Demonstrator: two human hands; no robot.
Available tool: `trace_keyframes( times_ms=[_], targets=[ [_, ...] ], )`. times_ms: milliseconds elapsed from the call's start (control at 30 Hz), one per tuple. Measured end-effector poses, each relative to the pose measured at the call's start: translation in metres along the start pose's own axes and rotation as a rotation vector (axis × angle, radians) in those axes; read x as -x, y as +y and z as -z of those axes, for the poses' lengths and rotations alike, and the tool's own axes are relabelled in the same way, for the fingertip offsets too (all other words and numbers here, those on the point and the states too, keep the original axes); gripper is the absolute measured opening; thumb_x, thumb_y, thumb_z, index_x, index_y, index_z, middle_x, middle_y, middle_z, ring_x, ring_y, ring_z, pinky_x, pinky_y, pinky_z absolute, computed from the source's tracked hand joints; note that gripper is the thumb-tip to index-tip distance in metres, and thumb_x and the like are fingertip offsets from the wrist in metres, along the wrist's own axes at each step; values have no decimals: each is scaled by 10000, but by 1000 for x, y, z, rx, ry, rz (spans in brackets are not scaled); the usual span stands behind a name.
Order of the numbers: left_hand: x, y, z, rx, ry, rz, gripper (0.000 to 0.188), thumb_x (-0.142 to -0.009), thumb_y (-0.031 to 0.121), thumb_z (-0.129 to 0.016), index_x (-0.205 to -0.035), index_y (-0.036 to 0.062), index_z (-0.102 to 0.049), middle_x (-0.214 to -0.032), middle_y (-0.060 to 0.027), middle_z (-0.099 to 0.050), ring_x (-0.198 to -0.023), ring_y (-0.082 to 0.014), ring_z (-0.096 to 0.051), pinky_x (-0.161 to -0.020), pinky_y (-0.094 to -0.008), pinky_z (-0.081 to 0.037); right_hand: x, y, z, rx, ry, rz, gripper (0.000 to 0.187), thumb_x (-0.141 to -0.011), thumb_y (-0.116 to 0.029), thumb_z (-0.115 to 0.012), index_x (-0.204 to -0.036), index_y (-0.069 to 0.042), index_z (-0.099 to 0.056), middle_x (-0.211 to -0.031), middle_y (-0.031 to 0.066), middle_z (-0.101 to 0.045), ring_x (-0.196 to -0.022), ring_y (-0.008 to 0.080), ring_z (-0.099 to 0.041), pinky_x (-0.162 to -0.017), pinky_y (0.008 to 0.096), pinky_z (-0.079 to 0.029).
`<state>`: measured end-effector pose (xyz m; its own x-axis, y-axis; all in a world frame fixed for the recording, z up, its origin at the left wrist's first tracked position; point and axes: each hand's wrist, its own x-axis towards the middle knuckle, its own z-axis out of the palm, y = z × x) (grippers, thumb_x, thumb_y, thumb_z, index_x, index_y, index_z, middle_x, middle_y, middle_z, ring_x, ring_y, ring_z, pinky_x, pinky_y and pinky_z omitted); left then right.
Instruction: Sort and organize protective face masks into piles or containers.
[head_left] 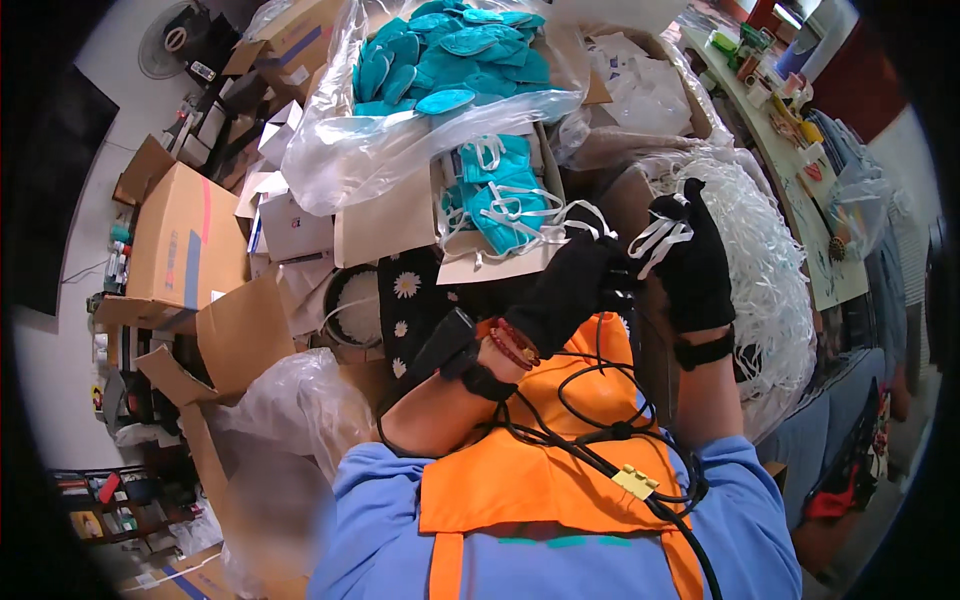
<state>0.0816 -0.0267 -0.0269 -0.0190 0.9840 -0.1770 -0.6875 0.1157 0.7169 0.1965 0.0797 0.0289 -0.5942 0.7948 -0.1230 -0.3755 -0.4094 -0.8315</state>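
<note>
Black gloves cover both my hands. My right hand (697, 262) is raised at the right with its fingers pinched on a looped white strap (662, 238). Close beside it, my left hand (565, 285) reaches in with bent, closed fingers; what they grip is hidden by the dark glove. Another white strap (587, 208) curves over the left fingertips from the box side. Just beyond, an open cardboard box (490, 268) contains teal face masks (512, 215) with white straps. A big heap of teal mask pieces (450, 55) lies in a plastic-lined box farther off.
A large pile of white straps (765, 290) bulges at my right. Cardboard boxes (185, 235) and clear plastic sheeting (300, 400) crowd the left. A black cable (570, 455) hangs across my orange apron (545, 490). A cluttered long table (780, 160) runs along the far right.
</note>
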Motion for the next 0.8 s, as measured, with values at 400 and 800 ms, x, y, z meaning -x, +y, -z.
trace_keyframes(
  times_ms=[400, 800],
  targets=[
    [5, -16, 7, -1391, 140, -773, 544, -720, 160, -767, -1177, 3, -516, -1080, -211, -566, -1016, -389, -537, -888, -401, -447, -1, 23, 7, 17, -73, 103, 316, -966, -289, -485, -1158, -38, -501, -812, 33, -533, -613, 143, -549, -554, 277, -486],
    [4, -34, 18, -1384, 255, -984, 392, -833, 26, -585, -1215, 7, -498, -1133, -198, -566, -1038, -368, -553, -927, -398, -440, 3, 28, -17, -25, 30, 139, 253, -956, -294, -499, -785, -111, -533, -688, -4, -508, -636, 109, -560, -585, 275, -489]
  ],
)
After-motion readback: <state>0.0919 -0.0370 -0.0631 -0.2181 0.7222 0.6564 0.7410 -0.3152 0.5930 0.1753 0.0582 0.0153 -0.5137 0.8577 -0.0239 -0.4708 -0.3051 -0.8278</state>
